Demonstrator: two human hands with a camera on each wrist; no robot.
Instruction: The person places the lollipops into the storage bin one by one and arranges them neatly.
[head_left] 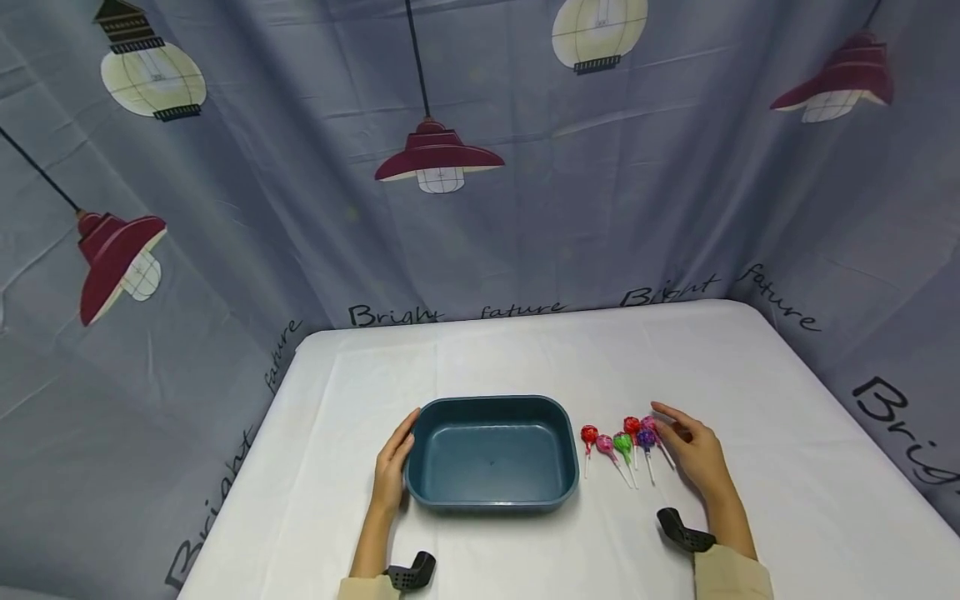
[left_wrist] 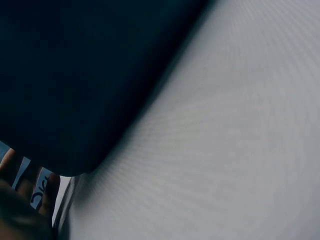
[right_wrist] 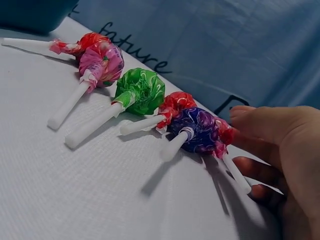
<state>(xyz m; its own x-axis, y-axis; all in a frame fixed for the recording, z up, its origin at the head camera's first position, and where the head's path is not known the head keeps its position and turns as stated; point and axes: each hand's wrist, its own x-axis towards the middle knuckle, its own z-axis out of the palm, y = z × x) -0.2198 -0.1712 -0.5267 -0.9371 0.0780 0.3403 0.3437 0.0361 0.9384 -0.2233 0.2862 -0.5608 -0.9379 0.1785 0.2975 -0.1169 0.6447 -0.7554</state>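
A dark teal rectangular tray with rounded corners stands on the table, nothing inside it. My left hand rests along its left side, fingers extended against the wall. To the right of the tray lie several wrapped lollipops with white sticks: a red one, a pink one, a green one, another red one, a purple one and a pink one at the right end. My right hand is beside that last lollipop, fingers loosely bent and fingertips close to its wrapper and stick.
A white cloth covers the table. Behind and at both sides hangs a grey-blue curtain printed with lamps and lettering. Each wrist wears a black device, one on the left and one on the right.
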